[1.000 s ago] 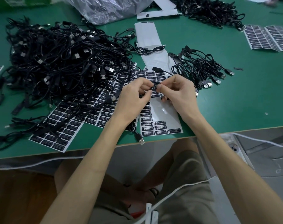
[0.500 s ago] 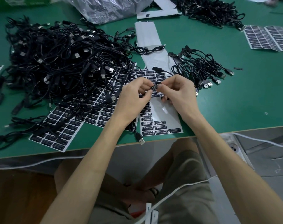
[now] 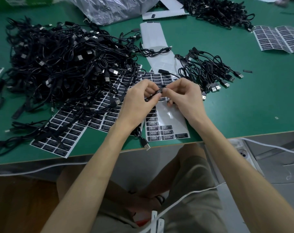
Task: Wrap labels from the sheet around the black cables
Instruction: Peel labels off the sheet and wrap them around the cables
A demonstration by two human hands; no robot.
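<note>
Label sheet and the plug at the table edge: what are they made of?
Label sheet: glossy backing, likely coated release paper; glare shows where labels are gone. Plug: silvery shell, probably metal, on a black body, seemingly moulded plastic.

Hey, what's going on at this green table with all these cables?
A seated person is labelling cables. The left hand and right hand both pinch one black cable, pressing a label round it above a partly used label sheet. A large cable pile lies to the left on the green table, a smaller bunch to the right.
</note>
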